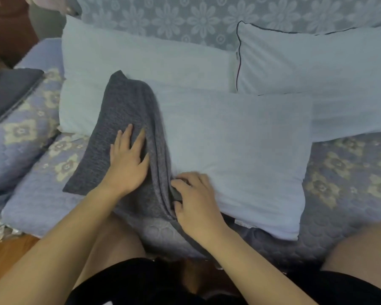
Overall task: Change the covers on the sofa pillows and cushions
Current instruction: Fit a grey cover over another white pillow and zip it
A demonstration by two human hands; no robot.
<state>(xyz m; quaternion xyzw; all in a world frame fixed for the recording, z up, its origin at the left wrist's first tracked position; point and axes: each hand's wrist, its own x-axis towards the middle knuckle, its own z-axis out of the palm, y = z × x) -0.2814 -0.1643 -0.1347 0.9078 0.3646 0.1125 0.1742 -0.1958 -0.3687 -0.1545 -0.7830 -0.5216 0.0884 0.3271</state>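
A white pillow insert point(240, 155) lies across the sofa seat in front of me. A dark grey knitted cover point(123, 119) is pulled over its left end, bunched in folds at the opening. My left hand point(128, 159) rests flat on the grey cover with fingers spread. My right hand point(194, 199) pinches the bunched edge of the cover where it meets the white insert. Two more bare white pillows stand behind, one at the left point(130, 69) and one at the right point(317, 67) with a dark piped edge.
The sofa seat point(343, 179) has a lilac quilted cover with flower patterns. A folded dark grey cover point(9, 93) lies on a lilac cushion point(15, 146) at the left. The grey flowered sofa back point(185, 18) rises behind. My knees are at the bottom edge.
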